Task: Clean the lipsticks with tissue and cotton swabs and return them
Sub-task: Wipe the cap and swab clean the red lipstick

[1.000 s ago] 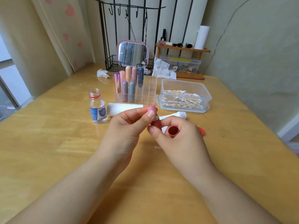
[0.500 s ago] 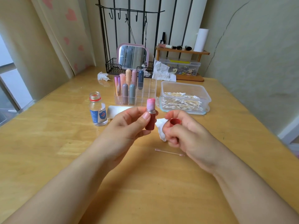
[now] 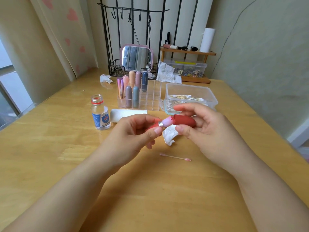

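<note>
1. The lipstick, upright half a second ago, now lies sideways in the pinching left hand.
2. The right hand, pinching the red cap and tissue, meets its tip.
3. Capping starts; the far organizer awaits.

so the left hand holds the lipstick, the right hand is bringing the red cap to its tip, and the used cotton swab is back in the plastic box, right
Not quite. The used cotton swab is not in the plastic box; the head view shows it lying on the table in front of the hands, pink at both tips. The rest holds: the left hand holds the lipstick and the right hand brings the red cap to its tip.
</note>
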Motion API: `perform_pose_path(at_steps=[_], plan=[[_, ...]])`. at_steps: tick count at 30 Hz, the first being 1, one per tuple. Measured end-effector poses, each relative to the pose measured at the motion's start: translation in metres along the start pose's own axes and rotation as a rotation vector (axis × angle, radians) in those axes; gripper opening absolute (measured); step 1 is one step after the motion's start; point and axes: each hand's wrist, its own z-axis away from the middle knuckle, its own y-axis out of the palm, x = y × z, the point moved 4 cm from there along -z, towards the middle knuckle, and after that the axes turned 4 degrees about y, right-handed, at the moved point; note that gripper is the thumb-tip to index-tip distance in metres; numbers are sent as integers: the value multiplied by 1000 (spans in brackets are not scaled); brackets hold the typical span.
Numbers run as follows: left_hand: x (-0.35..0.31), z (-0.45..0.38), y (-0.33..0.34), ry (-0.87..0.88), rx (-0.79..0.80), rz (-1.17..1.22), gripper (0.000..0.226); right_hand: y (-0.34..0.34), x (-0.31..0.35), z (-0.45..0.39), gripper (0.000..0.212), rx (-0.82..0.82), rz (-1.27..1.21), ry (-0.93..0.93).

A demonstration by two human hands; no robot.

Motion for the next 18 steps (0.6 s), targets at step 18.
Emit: perform_pose_path(at_steps=[18], plan=[[20,-3,1,-95,-38,221,25,22,-10,0,36,7,-143,21]])
